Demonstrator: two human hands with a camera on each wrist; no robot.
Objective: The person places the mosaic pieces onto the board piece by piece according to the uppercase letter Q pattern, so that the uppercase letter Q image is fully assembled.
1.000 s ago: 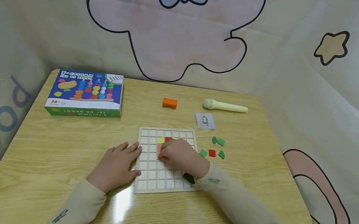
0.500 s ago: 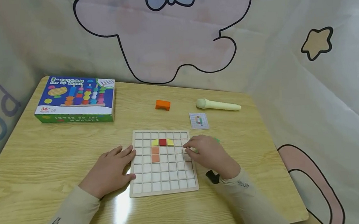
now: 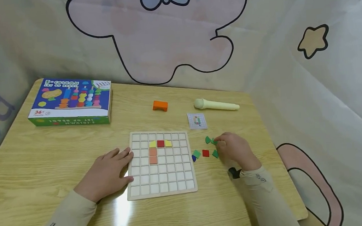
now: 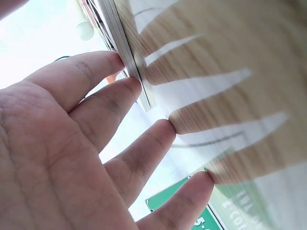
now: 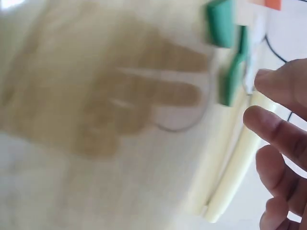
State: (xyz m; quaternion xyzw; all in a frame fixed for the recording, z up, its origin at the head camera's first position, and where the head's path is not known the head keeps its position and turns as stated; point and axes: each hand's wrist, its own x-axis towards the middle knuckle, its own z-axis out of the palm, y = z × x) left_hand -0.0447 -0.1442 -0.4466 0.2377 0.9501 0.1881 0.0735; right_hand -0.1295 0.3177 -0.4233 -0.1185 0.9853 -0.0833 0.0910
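My left hand (image 3: pixel 104 174) lies spread at the left edge of a wooden grid board (image 3: pixel 194 183). In the left wrist view, two fingertips touch the board's side (image 4: pixel 125 48) and two rest on the table. The board carries a red square tile (image 3: pixel 160 143) between two yellow tiles (image 3: pixel 152 144), with two salmon tiles (image 3: pixel 153 156) below the left yellow one. My right hand (image 3: pixel 236 149) is over the loose pieces at the right, its fingertips by a green piece (image 3: pixel 213 141). The right wrist view shows its fingers slightly bent, apart from the green pieces (image 5: pixel 220 24).
Near the board lie a loose red square (image 3: pixel 205 153), a blue piece (image 3: pixel 194 158) and several green pieces (image 3: pixel 196 154). Behind them are a pattern card (image 3: pixel 197 121), a pale toy microphone (image 3: pixel 216 105), an orange arch block (image 3: pixel 160 105) and a bead-set box (image 3: pixel 69 102).
My right hand has moved right, off the board to the loose pieces, uncovering the red, yellow and salmon tiles. My left hand stays at the board's edge. The head view has shifted slightly.
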